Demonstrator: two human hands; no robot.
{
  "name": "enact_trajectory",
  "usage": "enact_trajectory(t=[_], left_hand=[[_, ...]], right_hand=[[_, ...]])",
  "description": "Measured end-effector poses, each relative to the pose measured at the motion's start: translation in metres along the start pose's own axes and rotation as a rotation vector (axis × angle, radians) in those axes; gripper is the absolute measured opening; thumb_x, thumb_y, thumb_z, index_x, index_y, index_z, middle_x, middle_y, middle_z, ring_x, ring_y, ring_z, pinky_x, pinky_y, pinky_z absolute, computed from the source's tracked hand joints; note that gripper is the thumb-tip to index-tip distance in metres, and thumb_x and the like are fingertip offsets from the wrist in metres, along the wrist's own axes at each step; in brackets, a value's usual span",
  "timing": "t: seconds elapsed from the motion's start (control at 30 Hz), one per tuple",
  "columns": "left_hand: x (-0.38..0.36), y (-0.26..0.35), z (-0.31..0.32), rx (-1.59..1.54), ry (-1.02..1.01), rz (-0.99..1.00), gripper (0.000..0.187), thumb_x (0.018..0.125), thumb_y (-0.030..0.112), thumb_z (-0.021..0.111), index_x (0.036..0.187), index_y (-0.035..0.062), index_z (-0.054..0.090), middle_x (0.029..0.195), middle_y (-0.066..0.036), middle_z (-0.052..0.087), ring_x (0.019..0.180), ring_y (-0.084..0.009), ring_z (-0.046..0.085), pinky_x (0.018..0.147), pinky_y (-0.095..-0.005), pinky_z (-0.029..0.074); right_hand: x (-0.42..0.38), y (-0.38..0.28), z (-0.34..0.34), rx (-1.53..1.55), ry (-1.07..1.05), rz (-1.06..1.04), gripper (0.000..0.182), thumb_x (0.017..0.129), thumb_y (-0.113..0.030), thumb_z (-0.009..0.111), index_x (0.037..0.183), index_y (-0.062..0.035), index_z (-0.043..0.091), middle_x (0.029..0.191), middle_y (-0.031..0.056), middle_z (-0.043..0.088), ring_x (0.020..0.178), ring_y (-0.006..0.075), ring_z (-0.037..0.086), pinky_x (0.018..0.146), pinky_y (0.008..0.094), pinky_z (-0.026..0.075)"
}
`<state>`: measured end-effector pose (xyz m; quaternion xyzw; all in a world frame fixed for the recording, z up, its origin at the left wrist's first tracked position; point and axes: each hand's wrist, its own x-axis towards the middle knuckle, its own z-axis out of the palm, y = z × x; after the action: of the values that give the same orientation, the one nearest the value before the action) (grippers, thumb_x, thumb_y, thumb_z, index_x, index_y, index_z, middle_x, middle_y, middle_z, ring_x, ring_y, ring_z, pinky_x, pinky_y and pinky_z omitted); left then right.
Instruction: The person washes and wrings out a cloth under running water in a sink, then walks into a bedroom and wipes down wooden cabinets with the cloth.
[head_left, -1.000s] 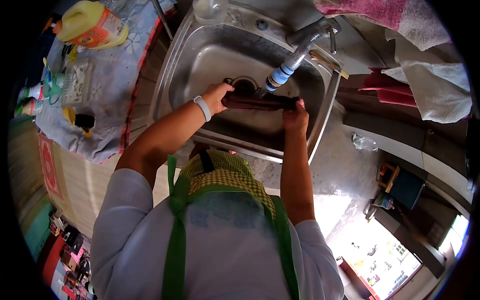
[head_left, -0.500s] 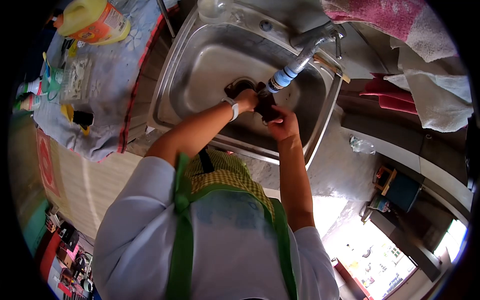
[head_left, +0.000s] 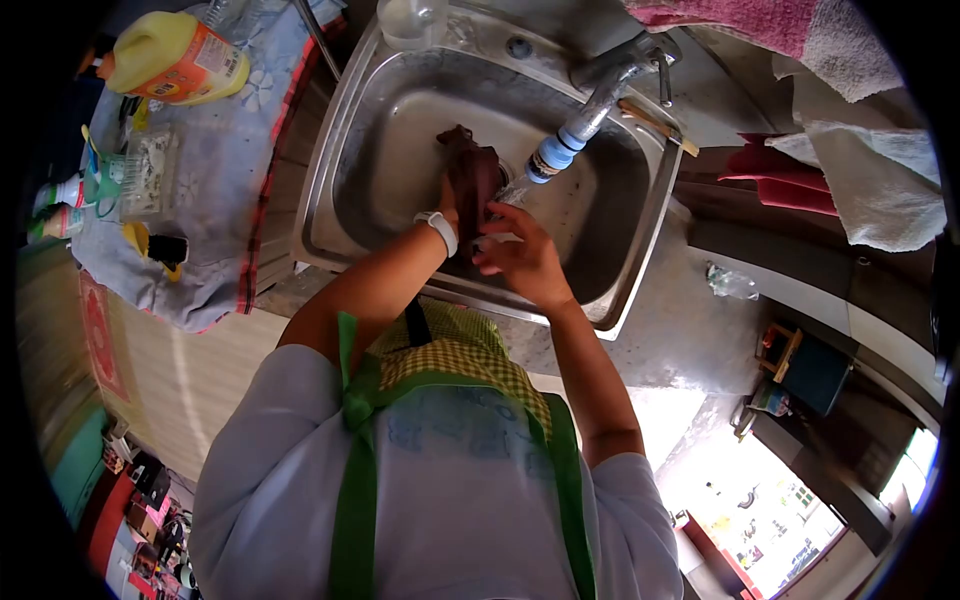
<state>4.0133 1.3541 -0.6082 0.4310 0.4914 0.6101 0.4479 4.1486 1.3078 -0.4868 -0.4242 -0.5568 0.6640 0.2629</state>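
At 10 o'clock from my hands, a yellow detergent jug (head_left: 175, 58) lies on its side on a patterned cloth (head_left: 215, 190) that covers the counter left of the sink. A small yellow-and-black item (head_left: 158, 243) rests on the same cloth at 9 o'clock, near the cloth's lower edge.

The steel sink (head_left: 400, 110) occupies the centre. My left hand (head_left: 447, 205), with a white band at the wrist, is closed around a dark brown cloth (head_left: 472, 172). The cloth stands bunched and roughly upright above the fist, inside the basin, over the drain area.

My right hand (head_left: 520, 255) is just beside the left at 4 o'clock, fingers spread wide and loosely curved, fingertips at the lower end of the cloth. I cannot tell whether it grips.

The faucet (head_left: 600, 85) descends from 1 o'clock; its blue-and-white nozzle (head_left: 552, 155) ends just right of the cloth.

At 2 o'clock, pink and white towels (head_left: 860, 150) hang beyond the sink.
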Motion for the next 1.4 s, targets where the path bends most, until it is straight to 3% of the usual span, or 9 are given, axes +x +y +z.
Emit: enact_trajectory(t=[0.1, 0.17, 0.3, 0.43, 0.5, 0.6, 0.93, 1.17, 1.4], left_hand=[[0.015, 0.069, 0.001, 1.070, -0.396, 0.255, 0.020, 0.072, 0.030, 0.056, 0.074, 0.0097, 0.054, 0.068, -0.006, 0.053, 0.065, -0.0235, 0.052, 0.057, -0.0334, 0.041], [0.016, 0.122, 0.006, 1.628, -0.534, 0.398, 0.027, 0.070, 0.037, 0.058, 0.076, 0.0105, 0.056, 0.069, -0.008, 0.057, 0.064, -0.0274, 0.055, 0.059, -0.0360, 0.041], [0.020, 0.099, 0.003, 1.165, -0.460, 0.321, 0.030, 0.072, 0.041, 0.057, 0.077, 0.0113, 0.061, 0.074, -0.009, 0.062, 0.065, -0.0278, 0.059, 0.061, -0.0367, 0.043], [0.030, 0.052, -0.020, 1.123, -0.531, 0.365, 0.026, 0.074, 0.034, 0.059, 0.079, 0.0077, 0.061, 0.078, -0.012, 0.062, 0.070, -0.0284, 0.060, 0.062, -0.0359, 0.045], [0.023, -0.006, -0.062, 1.087, -0.376, -0.413, 0.019, 0.077, 0.026, 0.059, 0.082, 0.0076, 0.059, 0.078, -0.011, 0.060, 0.066, -0.0261, 0.058, 0.059, -0.0377, 0.045], [0.028, 0.010, -0.063, 0.334, -0.275, -0.884, 0.023, 0.080, 0.029, 0.056, 0.090, 0.0085, 0.059, 0.076, -0.007, 0.059, 0.064, -0.0210, 0.056, 0.059, -0.0367, 0.045], [0.039, -0.058, 0.012, -0.621, -0.049, -1.099, 0.031, 0.083, 0.027, 0.048, 0.098, -0.0004, 0.054, 0.096, -0.011, 0.060, 0.085, -0.0255, 0.060, 0.076, -0.0394, 0.049], [0.017, -0.028, 0.019, -1.185, -0.399, -1.054, 0.043, 0.085, 0.047, 0.038, 0.093, 0.0077, 0.054, 0.091, -0.008, 0.059, 0.083, -0.0227, 0.058, 0.079, -0.0369, 0.047], [0.004, 0.029, 0.050, -0.747, -0.024, -1.121, 0.030, 0.085, 0.033, 0.039, 0.094, 0.0095, 0.056, 0.092, -0.008, 0.060, 0.083, -0.0234, 0.058, 0.079, -0.0414, 0.046]], right_hand=[[0.015, 0.042, -0.028, 0.156, -0.024, 0.076, 0.039, 0.076, -0.005, 0.059, 0.113, -0.0007, 0.047, 0.101, 0.0127, 0.057, 0.084, 0.0191, 0.061, 0.068, 0.0274, 0.051], [0.036, 0.064, -0.036, -0.473, 0.361, -0.262, 0.041, 0.074, -0.004, 0.059, 0.113, -0.0030, 0.047, 0.092, 0.0098, 0.058, 0.071, 0.0210, 0.062, 0.062, 0.0287, 0.050], [0.076, 0.085, -0.036, -0.704, 0.442, -0.374, 0.040, 0.074, -0.002, 0.057, 0.113, -0.0027, 0.048, 0.091, 0.0090, 0.061, 0.068, 0.0202, 0.061, 0.060, 0.0283, 0.050], [0.066, 0.066, -0.061, 0.120, 0.251, 0.301, 0.037, 0.077, -0.004, 0.048, 0.114, -0.0014, 0.047, 0.108, 0.0141, 0.055, 0.091, 0.0257, 0.057, 0.073, 0.0348, 0.049], [0.058, 0.064, -0.075, 0.692, 0.333, 0.151, 0.034, 0.080, -0.006, 0.040, 0.113, -0.0011, 0.046, 0.113, 0.0166, 0.050, 0.098, 0.0292, 0.054, 0.079, 0.0411, 0.048], [0.062, 0.081, -0.084, 0.589, 0.184, -0.032, 0.032, 0.084, -0.009, 0.035, 0.112, -0.0015, 0.047, 0.113, 0.0180, 0.050, 0.102, 0.0337, 0.052, 0.084, 0.0464, 0.046], [0.034, 0.061, -0.050, 1.213, 0.144, 0.105, 0.038, 0.079, -0.015, 0.042, 0.115, -0.0027, 0.048, 0.120, 0.0161, 0.048, 0.111, 0.0315, 0.046, 0.092, 0.0463, 0.040], [0.049, 0.066, -0.004, -0.336, 0.393, -0.272, 0.040, 0.071, 0.004, 0.047, 0.109, -0.0059, 0.055, 0.129, 0.0140, 0.036, 0.113, 0.0286, 0.043, 0.094, 0.0320, 0.037], [0.097, 0.088, -0.050, 0.121, 0.651, 0.256, 0.035, 0.084, -0.022, 0.041, 0.108, 0.0015, 0.051, 0.100, 0.0198, 0.056, 0.097, 0.0273, 0.055, 0.084, 0.0388, 0.042]])
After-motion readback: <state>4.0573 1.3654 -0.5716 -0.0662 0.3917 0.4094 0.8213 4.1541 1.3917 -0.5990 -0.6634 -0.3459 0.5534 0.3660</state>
